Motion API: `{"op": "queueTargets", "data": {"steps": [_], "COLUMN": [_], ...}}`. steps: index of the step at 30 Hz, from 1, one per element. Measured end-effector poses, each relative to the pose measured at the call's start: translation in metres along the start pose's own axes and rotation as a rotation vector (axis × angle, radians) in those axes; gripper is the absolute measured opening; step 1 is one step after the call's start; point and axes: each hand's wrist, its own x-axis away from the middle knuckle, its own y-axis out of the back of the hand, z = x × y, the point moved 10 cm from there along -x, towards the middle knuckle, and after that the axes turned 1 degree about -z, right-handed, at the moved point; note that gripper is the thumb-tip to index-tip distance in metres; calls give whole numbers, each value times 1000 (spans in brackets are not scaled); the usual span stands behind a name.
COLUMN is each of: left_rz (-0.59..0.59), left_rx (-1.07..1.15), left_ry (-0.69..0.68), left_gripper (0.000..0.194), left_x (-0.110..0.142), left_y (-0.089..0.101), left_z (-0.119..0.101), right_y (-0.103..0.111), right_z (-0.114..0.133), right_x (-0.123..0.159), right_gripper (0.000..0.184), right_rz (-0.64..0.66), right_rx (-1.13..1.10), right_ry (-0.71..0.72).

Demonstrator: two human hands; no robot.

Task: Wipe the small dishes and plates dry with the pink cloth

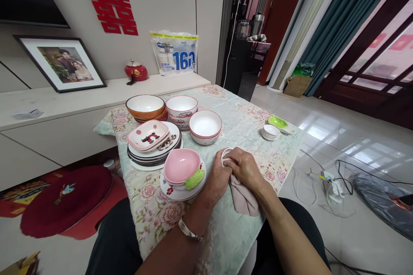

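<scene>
My left hand point(220, 178) is closed around a small white dish point(225, 153), only part of whose rim shows between my fingers. Pressed against that dish, my right hand point(247, 166) grips a pinkish-beige cloth point(244, 200) that hangs down onto the table. Just left of my hands, a pink peach-shaped bowl point(182, 165) with a green leaf rests on a white flowered plate point(171, 192). Behind it are stacked plates point(155, 161) topped by a pink cartoon dish point(148, 135). White bowls with red rims point(205, 124) stand farther back.
Orange-brown bowls point(145, 107) sit at the back left of the cloth-covered table point(232, 116). Small white dishes point(270, 132) and a green leaf-shaped dish point(278, 122) lie near the right edge. Cables and a power strip point(334, 187) are on the floor; a red stool point(67, 200) stands left.
</scene>
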Motion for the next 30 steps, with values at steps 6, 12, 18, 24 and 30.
{"op": "queueTargets", "data": {"steps": [6,12,18,24,30], "left_rz": [-55,-133,-81,-194,-87], "left_rx": [83,-467,-835,-857,-1080], "left_ry": [87,-70,-164,-241,-347], "left_gripper": [55,25,15,12,12], "left_x": [-2,-6,2,4,9], "left_y": [7,22,12,20,1], "left_z": [2,-11,-25,-35,-41], "right_y": [27,61,27,8,20], "right_z": [-12,-39,-16,-18,-10], "right_x": [3,9,3,2,6], "right_gripper": [16,15,22,24,27], "right_rz": [-3,-315,-75,46,-70], "right_rx": [-49,-136,-151,-10,197], "right_ry": [-71,-180,-26,-54,7]}}
